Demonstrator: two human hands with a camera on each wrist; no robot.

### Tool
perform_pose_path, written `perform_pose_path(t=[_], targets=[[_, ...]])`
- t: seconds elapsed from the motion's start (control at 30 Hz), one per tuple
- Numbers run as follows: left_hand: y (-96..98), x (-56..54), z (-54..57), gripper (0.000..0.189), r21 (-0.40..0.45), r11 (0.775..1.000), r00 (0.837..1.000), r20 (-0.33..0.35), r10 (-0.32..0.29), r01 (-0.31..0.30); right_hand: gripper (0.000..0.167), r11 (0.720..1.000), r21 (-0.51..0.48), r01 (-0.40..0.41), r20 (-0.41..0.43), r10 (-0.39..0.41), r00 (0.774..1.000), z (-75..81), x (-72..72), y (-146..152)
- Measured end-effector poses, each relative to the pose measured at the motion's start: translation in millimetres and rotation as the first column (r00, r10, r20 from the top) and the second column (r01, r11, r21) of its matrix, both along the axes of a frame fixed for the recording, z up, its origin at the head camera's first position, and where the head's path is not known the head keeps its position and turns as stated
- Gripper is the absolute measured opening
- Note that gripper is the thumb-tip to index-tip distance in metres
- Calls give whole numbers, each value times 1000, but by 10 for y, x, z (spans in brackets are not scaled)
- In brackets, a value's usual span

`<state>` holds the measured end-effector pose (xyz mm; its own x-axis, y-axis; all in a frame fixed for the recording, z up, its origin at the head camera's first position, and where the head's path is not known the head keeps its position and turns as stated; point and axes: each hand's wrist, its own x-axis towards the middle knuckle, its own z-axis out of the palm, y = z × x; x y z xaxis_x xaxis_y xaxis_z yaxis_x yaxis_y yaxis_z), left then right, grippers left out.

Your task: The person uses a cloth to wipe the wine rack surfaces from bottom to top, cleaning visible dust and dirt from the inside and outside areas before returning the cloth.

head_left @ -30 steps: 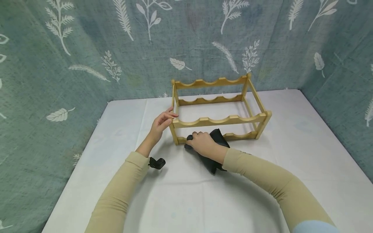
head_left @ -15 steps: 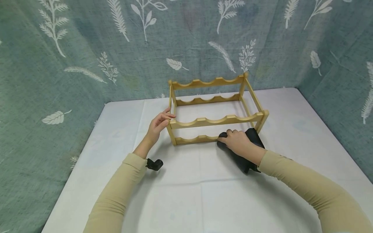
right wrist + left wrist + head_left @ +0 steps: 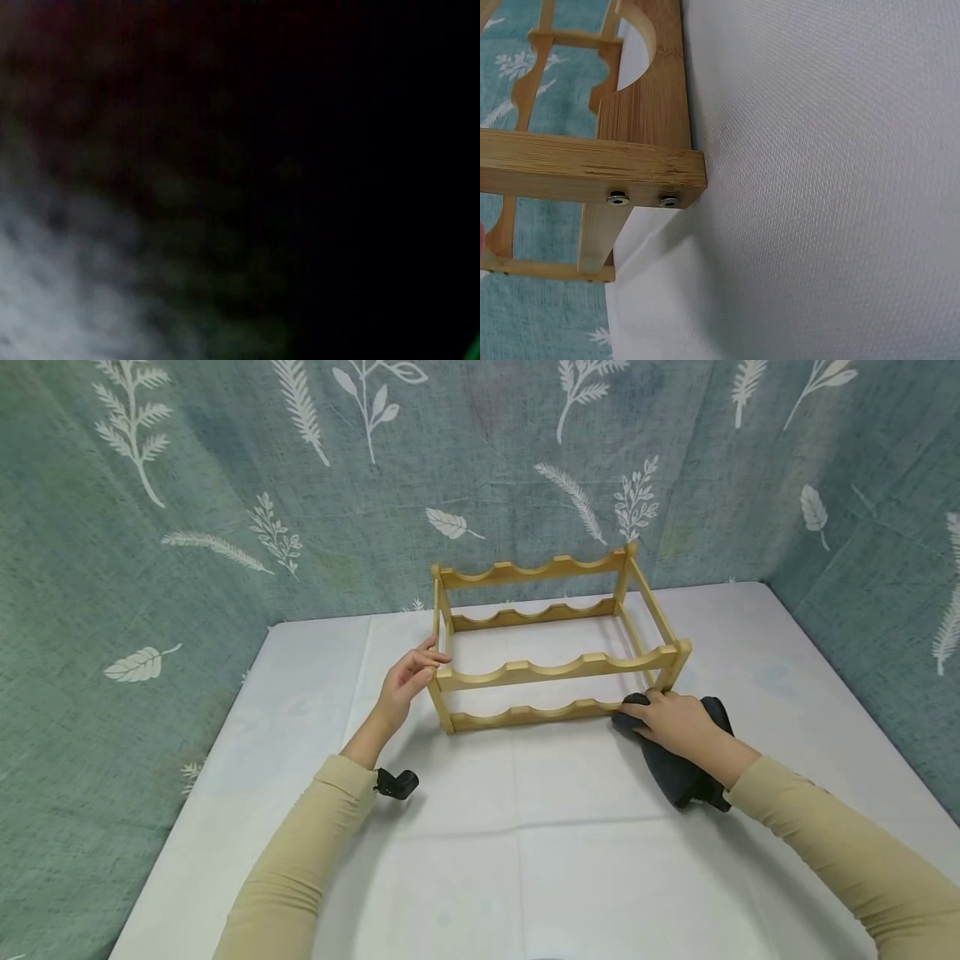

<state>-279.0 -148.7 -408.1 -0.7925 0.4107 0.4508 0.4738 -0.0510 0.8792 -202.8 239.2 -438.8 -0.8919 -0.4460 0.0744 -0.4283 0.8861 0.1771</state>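
A light wooden wine rack [image 3: 555, 670] with scalloped rails stands on the white-covered table. At its front left corner my left hand [image 3: 405, 681] holds the frame, thumb and fingers at the upper post. The left wrist view shows the lower end of the rack [image 3: 645, 169] close up, with two screw heads; only a sliver of fingertip shows at the left edge. My right hand [image 3: 678, 722] grips a bunched black cloth [image 3: 675, 772] against the right part of the lower front rail. Folds of the cloth hang below the palm. The right wrist view is nearly black.
A white cloth [image 3: 465, 877] covers the table. Grey-green fabric [image 3: 345, 510] with white leaf prints hangs behind and at both sides. A small black wrist camera [image 3: 397, 783] sits on my left wrist.
My right hand has moved to the right along the lower front rail with the black cloth, from near its left end to its right end. My left hand has stayed at the rack's corner.
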Motion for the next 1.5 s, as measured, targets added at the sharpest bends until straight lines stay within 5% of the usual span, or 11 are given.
perform_pose_path(t=[0.17,0.37,0.63,1.07,1.27,1.5], targets=[[15,-2,-1,35,-2,1000,1000,3,-1,1,58,994,-110,-2,146,18,989,5,4,101],[24,2,-13,13,-9,1000,1000,-2,8,-8,76,949,-305,78,417,59,907,10,47,260],[2,15,-15,14,-5,1000,1000,-12,13,-13,67,927,-373,-39,383,192,903,67,25,75],[22,37,19,15,3,1000,1000,-22,12,-12,63,911,-350,-218,412,359,838,120,-304,-1418],[5,45,21,15,-20,1000,1000,-8,23,-23,59,946,-158,-283,303,320,898,39,-352,-1896],[2,57,42,17,-16,1000,1000,-16,15,-16,54,967,-61,-249,199,256,946,40,-282,-1854]])
